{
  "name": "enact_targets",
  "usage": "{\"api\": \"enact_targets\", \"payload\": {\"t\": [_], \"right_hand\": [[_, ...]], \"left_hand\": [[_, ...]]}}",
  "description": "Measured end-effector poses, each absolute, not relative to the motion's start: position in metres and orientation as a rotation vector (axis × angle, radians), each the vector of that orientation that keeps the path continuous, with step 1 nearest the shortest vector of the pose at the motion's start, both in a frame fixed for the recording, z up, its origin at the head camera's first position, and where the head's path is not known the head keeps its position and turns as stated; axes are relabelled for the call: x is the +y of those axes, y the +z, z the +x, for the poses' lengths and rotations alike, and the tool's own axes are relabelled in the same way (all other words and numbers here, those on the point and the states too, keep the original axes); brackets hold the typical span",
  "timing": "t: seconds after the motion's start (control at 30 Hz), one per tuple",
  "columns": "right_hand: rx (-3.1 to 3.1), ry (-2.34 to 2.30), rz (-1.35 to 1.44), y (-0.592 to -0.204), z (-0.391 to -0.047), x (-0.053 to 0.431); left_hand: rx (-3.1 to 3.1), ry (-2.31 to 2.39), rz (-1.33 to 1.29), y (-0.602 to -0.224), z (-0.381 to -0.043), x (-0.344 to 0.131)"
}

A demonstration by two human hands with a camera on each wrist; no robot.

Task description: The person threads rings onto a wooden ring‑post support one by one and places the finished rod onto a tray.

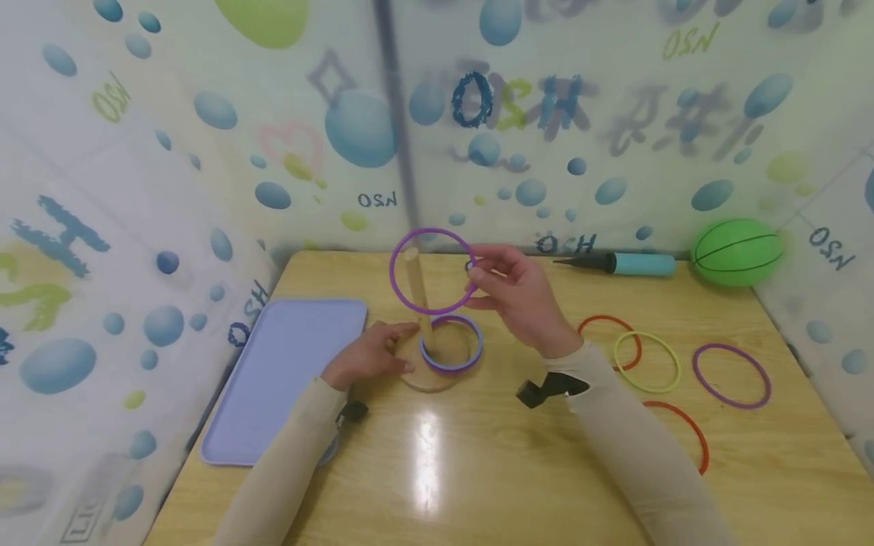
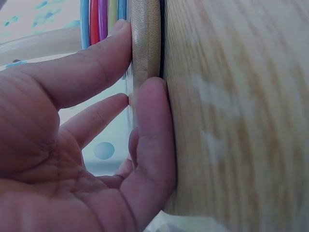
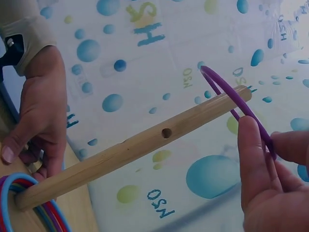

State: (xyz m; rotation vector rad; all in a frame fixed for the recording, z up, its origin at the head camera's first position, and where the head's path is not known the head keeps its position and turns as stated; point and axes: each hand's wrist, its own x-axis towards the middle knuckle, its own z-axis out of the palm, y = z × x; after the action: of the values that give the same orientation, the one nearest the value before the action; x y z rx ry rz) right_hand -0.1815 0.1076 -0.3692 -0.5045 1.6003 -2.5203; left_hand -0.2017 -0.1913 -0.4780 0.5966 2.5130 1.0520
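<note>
A purple ring is pinched between the thumb and fingers of my right hand. In the right wrist view, this ring circles the top end of a wooden peg. Several coloured rings, among them blue, red, purple and yellow, lie stacked round the peg's foot. My left hand holds the edge of the round wooden base. The left wrist view has its thumb and fingers against the rim of the base, beside the ring stack.
Left of the base lies a lavender tray. Loose on the right are a red ring, a yellow ring, a purple ring and another red ring. A blue-and-black pump and a green ball sit along the back.
</note>
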Motion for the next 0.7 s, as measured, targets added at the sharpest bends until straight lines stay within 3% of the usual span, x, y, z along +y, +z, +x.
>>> {"api": "enact_targets", "payload": {"t": [0.7], "right_hand": [[1.914,-2.141,-0.177,-0.435,-0.197,0.112]], "left_hand": [[2.494,1.053,0.555,-0.477,-0.204,-0.189]]}}
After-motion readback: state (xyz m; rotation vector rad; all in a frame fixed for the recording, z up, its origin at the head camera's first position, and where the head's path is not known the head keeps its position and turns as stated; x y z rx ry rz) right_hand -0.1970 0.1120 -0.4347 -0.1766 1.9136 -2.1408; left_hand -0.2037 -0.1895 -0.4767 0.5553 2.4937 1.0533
